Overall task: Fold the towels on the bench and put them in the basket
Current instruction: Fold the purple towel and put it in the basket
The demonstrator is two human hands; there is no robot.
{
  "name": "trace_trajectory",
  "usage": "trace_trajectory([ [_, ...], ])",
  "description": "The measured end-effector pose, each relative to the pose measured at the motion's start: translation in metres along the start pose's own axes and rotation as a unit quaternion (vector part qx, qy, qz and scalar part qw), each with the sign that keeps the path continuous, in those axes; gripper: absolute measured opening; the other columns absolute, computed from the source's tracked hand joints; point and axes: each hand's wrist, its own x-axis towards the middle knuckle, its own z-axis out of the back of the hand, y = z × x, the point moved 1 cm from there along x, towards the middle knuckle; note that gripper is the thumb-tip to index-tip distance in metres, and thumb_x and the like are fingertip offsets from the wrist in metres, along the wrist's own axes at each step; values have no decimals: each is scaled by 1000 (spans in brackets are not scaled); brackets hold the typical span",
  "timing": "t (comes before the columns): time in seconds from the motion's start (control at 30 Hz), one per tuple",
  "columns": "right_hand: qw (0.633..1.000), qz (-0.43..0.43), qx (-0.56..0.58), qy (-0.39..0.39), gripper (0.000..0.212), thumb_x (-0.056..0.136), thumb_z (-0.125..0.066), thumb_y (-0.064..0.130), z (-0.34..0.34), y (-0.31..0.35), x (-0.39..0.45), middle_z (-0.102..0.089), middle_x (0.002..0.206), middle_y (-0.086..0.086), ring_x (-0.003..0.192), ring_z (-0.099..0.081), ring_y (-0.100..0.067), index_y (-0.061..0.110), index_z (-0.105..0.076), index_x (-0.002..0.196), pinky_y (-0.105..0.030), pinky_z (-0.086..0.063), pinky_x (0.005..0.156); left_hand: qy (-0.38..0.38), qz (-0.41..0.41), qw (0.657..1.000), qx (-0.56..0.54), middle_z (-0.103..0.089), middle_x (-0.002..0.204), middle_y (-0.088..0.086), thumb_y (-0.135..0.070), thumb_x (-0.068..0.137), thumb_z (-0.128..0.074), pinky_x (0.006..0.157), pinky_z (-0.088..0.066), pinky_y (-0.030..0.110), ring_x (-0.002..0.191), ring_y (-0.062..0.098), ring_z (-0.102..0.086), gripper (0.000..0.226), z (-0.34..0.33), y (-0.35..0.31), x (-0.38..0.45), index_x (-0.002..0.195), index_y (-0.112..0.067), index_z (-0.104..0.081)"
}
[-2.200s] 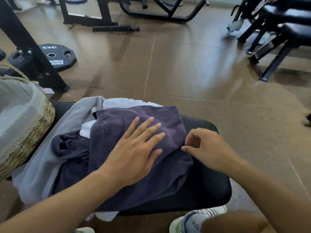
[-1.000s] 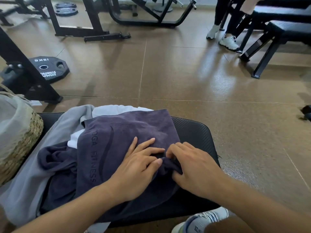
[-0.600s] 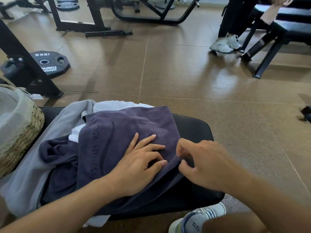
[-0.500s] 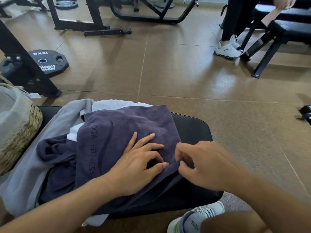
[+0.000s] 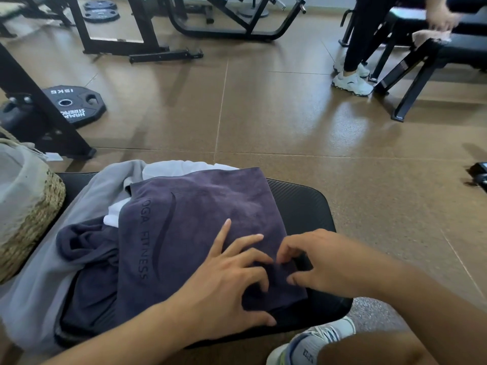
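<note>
A dark purple towel (image 5: 205, 219) with "YOGA FITNESS" lettering lies spread on top of the pile on the black padded bench (image 5: 303, 204). My left hand (image 5: 229, 283) presses on its near right part, index and middle fingers stretched out, the other fingers bent. My right hand (image 5: 324, 262) pinches the towel's right edge between thumb and curled fingers, close to my left fingertips. Under it lie a white towel (image 5: 179, 167), a grey towel (image 5: 79, 214) and a crumpled dark towel (image 5: 81, 248). The woven basket (image 5: 34, 219) with a grey liner stands at the bench's left end.
A black rack leg (image 5: 39, 101) and a 15 kg weight plate (image 5: 73, 106) sit on the brown floor beyond the basket. Another person (image 5: 353, 77) in white shoes stands by a second bench (image 5: 448, 54) at the far right. My shoe (image 5: 311, 341) is below the bench edge.
My right hand has come back in from the bench's right side to the towel's right edge and closed on it beside my left fingertips. My left hand stayed on the towel, its fingers more bent.
</note>
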Motion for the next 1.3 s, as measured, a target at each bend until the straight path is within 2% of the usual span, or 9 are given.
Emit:
trace_trajectory([
  [0.17, 998, -7, -15, 54, 61, 67, -81, 64, 8, 4, -7, -50, 108, 23, 102, -48, 3, 45, -51, 116, -25, -46, 92, -11, 40, 998, -55, -60, 124, -29, -50, 92, -57, 126, 5, 45, 146, -9, -21, 13, -2, 4, -1, 88, -40, -63],
  [0.37, 997, -6, 49, -65, 30, 77, -77, 57, 7, 7, 0, -64, 94, 19, 93, -56, 2, 36, -64, 94, -26, -50, 85, -60, 131, 969, -201, -68, 103, -16, -33, 101, -55, 123, -1, 16, 121, -9, -52, 13, 11, 4, 7, 89, -34, -52],
  [0.47, 988, -7, 126, -90, 16, 84, -76, 46, 8, 6, 5, -71, 81, 12, 78, -64, -3, 31, -72, 83, -30, -55, 77, -63, 163, 957, -233, -69, 102, -10, -34, 102, -54, 116, -3, 5, 108, -18, -48, 8, 19, -1, 9, 94, -31, -55],
  [0.53, 981, -7, 178, -73, 13, 88, -75, 42, 9, 7, 6, -73, 78, 10, 71, -64, -1, 30, -73, 83, -25, -54, 72, -68, 156, 955, -241, -68, 102, -15, -36, 97, -63, 118, -5, 8, 106, -25, -47, 6, 21, -2, 9, 97, -34, -57],
  [0.67, 959, -20, 279, -38, 11, 93, -71, 30, 5, 8, 7, -70, 73, 9, 68, -58, 1, 25, -77, 86, -21, -48, 71, -105, 122, 966, -203, -67, 102, -26, -36, 82, -80, 126, -13, 26, 101, -5, -64, 29, 17, 0, 7, 102, -38, -60],
  [0.83, 947, -26, 319, -19, 13, 96, -68, 24, 4, 14, 8, -73, 76, 10, 71, -60, 1, 23, -77, 86, -23, -49, 74, -146, 100, 968, -179, -68, 94, -24, -30, 90, -73, 124, -26, 35, 87, -2, -66, 11, 13, 3, 6, 97, -34, -66],
  [1.0, 946, -16, 319, -48, 2, 92, -74, 25, 7, 14, 8, -78, 88, 1, 88, -72, -21, 25, -75, 92, -44, -56, 92, -147, 105, 968, -176, -70, 91, -22, -30, 96, -66, 124, -25, 32, 83, -2, -66, 3, 13, 5, 7, 97, -31, -68],
  [1.17, 972, 22, 209, -106, 35, 68, -87, 55, 9, 19, 4, -70, 78, 12, 70, -64, -5, 33, -64, 82, -36, -56, 69, -107, 170, 947, -250, -69, 81, -17, -30, 102, -56, 126, -14, 28, 85, -4, -65, 16, 12, 4, 11, 90, -32, -66],
  [1.3, 978, 36, 13, -203, 40, 69, -64, 74, 9, 26, 2, -61, 78, 21, 80, -58, 1, 38, -57, 84, -28, -51, 71, -93, 183, 939, -274, -74, 87, -12, -28, 104, -53, 126, -12, 28, 95, -4, -66, 22, 17, 5, 14, 87, -31, -68],
])
